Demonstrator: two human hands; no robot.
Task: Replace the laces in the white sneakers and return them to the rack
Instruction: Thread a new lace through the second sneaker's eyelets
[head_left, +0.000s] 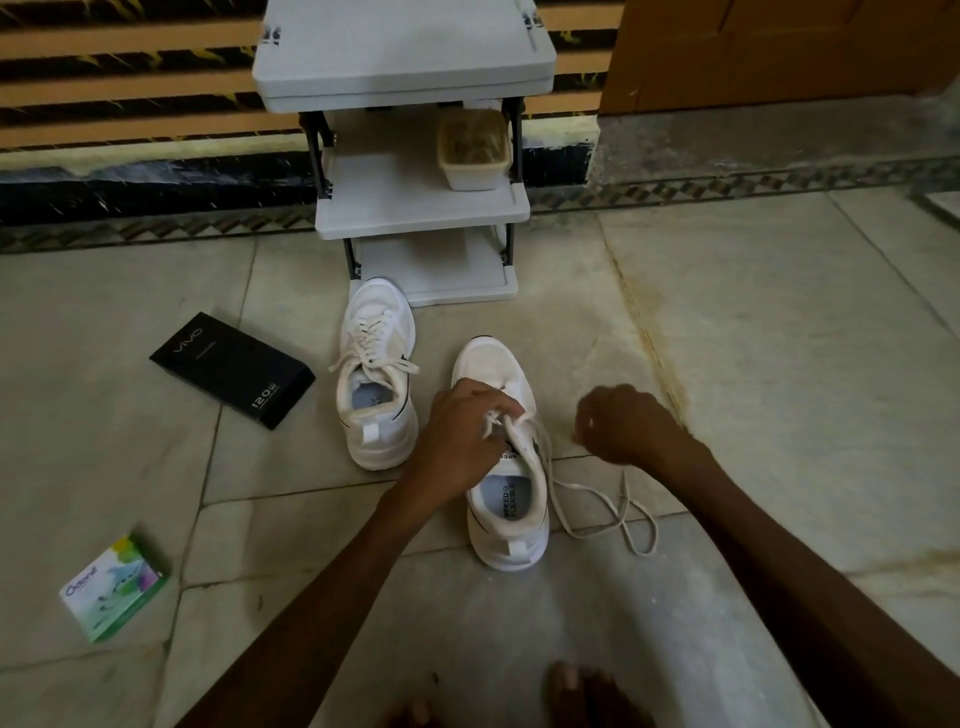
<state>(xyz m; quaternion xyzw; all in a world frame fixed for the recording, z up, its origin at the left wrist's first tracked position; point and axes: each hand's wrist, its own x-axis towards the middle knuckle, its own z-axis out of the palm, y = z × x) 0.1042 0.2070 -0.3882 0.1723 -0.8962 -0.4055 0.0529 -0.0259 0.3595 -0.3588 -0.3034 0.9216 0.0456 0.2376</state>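
Marble floor (779, 364) by white rack (423, 213); left grip (462, 426) on lace (597, 500), right grip (623, 426) unclear.

White sneakers (379, 441), cream laces (365, 340), black box (231, 369), green-and-white carton (114, 590), pale grey rack (405, 62), orange-and-black striped wall (130, 57).

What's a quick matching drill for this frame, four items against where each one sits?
Items:
1. black box
2. green box
3. beige tub
4. loose lace

Places:
A. on the middle shelf of the rack
B. trailing on the floor, right of the nearer sneaker
C. on the floor, left of the farther sneaker
D. on the floor, near-left of the view

Pairs: 1-C, 2-D, 3-A, 4-B
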